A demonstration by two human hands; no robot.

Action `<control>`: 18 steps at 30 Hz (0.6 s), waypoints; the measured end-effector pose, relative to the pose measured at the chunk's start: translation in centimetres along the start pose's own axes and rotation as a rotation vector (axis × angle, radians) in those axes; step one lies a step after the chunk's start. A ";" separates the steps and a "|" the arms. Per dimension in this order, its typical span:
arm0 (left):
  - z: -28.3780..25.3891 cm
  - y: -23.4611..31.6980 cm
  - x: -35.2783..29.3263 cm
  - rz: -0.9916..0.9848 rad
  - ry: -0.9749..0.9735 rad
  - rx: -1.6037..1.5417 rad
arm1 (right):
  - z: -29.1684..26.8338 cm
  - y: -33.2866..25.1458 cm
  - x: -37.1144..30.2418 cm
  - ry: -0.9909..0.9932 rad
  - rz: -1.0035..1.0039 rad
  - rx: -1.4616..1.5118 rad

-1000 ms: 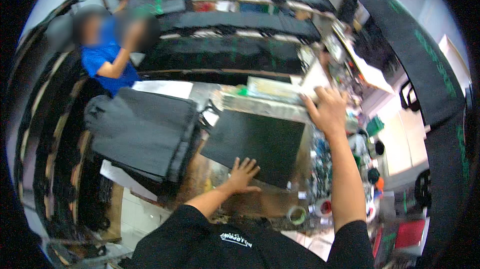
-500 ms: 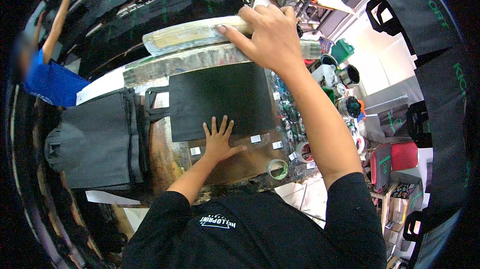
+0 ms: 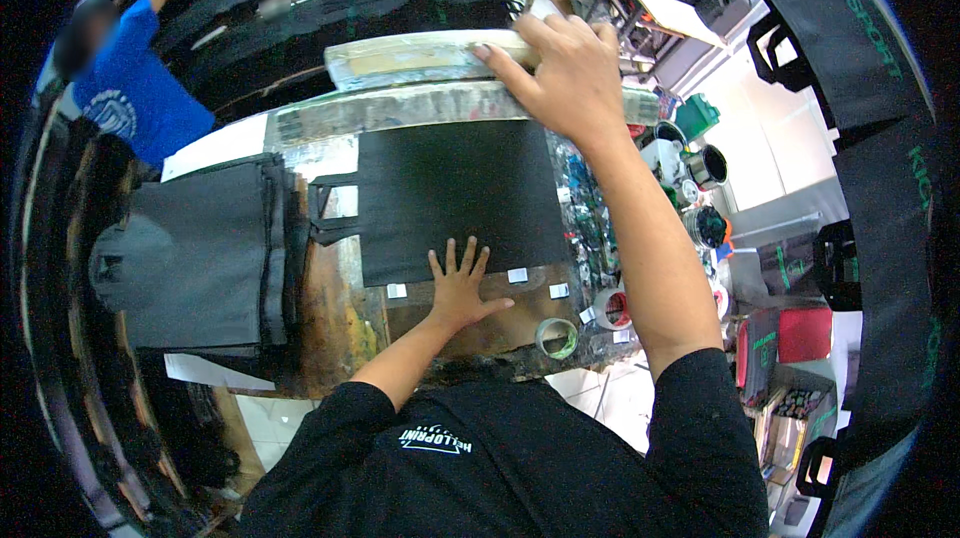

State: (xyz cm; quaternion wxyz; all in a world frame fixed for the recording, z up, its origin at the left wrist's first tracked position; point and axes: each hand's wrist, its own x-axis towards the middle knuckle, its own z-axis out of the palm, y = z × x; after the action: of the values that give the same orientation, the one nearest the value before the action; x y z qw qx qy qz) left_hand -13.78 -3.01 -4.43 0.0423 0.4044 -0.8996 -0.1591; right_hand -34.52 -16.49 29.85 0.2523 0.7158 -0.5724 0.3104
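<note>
A black fabric tote bag lies flat on the worktable, its handle loop pointing left. My left hand presses on the bag's near edge, fingers spread and flat. My right hand is closed round the right end of a pale, paint-smeared wooden frame, which looks like a screen-printing frame tipped up on edge beyond the bag. Below that frame runs a stained, taped bar. Small white tabs sit along the bag's near edge.
A stack of black bags lies at left. Tape rolls rest near the table's front edge. Cans and pots crowd the right side. A person in a blue shirt stands at far left. Black bags hang at far right.
The view has shifted, so the table and both hands appear slightly farther right. More of the person in blue shows. Both hands keep their hold and place; the bag lies as before.
</note>
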 end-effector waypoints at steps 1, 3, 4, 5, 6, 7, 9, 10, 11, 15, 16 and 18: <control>0.0 0.0 -0.1 -0.012 -0.009 0.002 | -0.2 -0.4 0.1 -0.024 0.006 -0.005; 0.3 0.1 -0.3 -0.027 0.041 0.008 | -0.2 -1.0 0.2 -0.056 0.007 -0.022; 0.5 0.1 -0.3 -0.011 0.049 -0.002 | -0.4 -1.0 0.1 -0.072 0.009 -0.033; 0.6 0.1 -0.3 0.002 0.059 -0.005 | -1.2 -1.2 0.4 -0.141 0.037 -0.043; 0.3 -0.1 -0.2 0.012 0.072 0.001 | -1.1 -1.0 0.1 -0.116 0.025 -0.054; -0.3 -0.6 -0.3 -0.017 0.001 -0.042 | -1.2 -1.2 0.1 -0.093 0.007 -0.003; -3.7 -0.8 0.1 -0.078 -0.028 -0.119 | -1.6 -1.3 -0.2 -0.097 0.022 -0.013; -6.5 -1.0 -0.1 -0.100 0.051 -0.477 | -1.7 -1.2 -0.4 -0.094 0.027 -0.016; -8.8 -1.6 -0.6 -0.116 0.126 -0.838 | -1.7 -1.5 -0.9 -0.095 0.031 -0.023; -18.7 -5.7 -3.5 0.151 0.467 -1.938 | -2.0 -3.2 -5.3 -0.131 0.008 0.003; -21.9 -4.9 -5.0 0.087 0.479 -2.195 | -2.2 -3.5 -7.6 -0.252 0.027 -0.069; -24.3 -3.9 -7.6 -0.448 0.393 -2.591 | -2.5 -4.1 -12.2 -0.458 0.049 -0.042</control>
State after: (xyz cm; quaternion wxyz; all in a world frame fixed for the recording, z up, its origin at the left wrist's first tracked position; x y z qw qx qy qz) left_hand -0.96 -5.92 17.71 0.4960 0.2269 0.0075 -0.8381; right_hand -32.72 -5.71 22.58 0.1232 0.7480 -0.6383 0.1339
